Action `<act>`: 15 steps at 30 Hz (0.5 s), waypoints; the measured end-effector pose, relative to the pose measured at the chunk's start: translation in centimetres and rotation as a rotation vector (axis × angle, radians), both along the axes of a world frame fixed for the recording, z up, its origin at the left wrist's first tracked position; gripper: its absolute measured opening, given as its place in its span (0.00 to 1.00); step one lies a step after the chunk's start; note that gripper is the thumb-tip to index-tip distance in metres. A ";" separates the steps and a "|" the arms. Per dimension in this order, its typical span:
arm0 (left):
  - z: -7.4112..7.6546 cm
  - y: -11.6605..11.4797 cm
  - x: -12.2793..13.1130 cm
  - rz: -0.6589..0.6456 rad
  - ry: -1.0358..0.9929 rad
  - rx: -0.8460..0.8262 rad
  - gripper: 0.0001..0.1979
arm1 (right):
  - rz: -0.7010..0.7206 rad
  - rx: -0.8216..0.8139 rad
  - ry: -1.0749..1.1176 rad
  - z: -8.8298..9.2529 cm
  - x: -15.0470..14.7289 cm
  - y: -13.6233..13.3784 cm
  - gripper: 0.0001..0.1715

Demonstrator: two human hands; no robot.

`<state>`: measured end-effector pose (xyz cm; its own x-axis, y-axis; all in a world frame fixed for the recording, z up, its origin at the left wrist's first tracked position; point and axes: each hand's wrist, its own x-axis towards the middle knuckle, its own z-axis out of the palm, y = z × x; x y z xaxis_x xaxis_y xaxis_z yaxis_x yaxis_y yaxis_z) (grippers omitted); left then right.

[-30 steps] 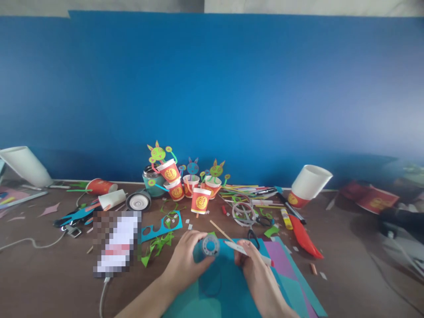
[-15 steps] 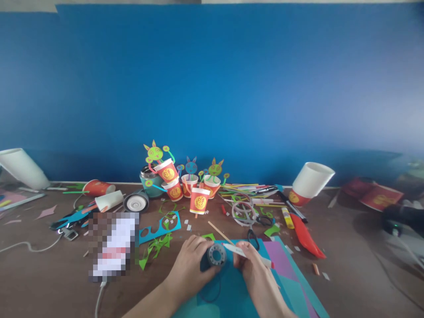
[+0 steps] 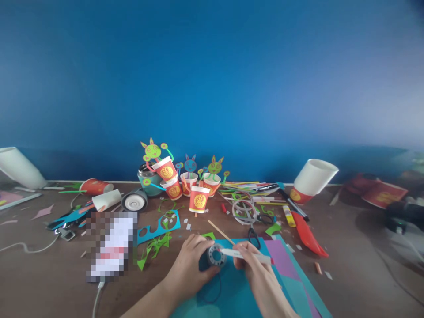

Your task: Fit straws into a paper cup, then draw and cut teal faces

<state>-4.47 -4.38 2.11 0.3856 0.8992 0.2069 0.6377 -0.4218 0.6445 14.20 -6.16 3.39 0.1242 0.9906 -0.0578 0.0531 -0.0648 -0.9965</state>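
- Left hand [image 3: 189, 260] holds the grey ring [image 3: 212, 260]; slack fingers could let it slip.
- Right hand [image 3: 253, 267] grips the marker [image 3: 229, 253] at the ring's three o'clock; a wobble could skew its tip.

Soft dim light, blue wall [image 3: 212, 79] paler rightward, right edge blurred

Lid [image 3: 134, 202] lies before the flask [image 3: 152, 191]; paper [image 3: 236, 293], right of both.
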 end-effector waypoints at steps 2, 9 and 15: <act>-0.2 0.0 -0.1 -0.003 -0.021 0.011 0.21 | 0.082 -0.009 -0.043 0.5 0.3 0.4 0.17; -0.2 0.0 -0.1 -0.017 -0.070 0.064 0.19 | 0.359 0.083 -0.389 1.3 0.4 1.3 0.10; 0.2 0.1 0.1 -0.010 -0.062 0.033 0.18 | 0.339 0.089 -0.430 1.0 -0.8 1.6 0.13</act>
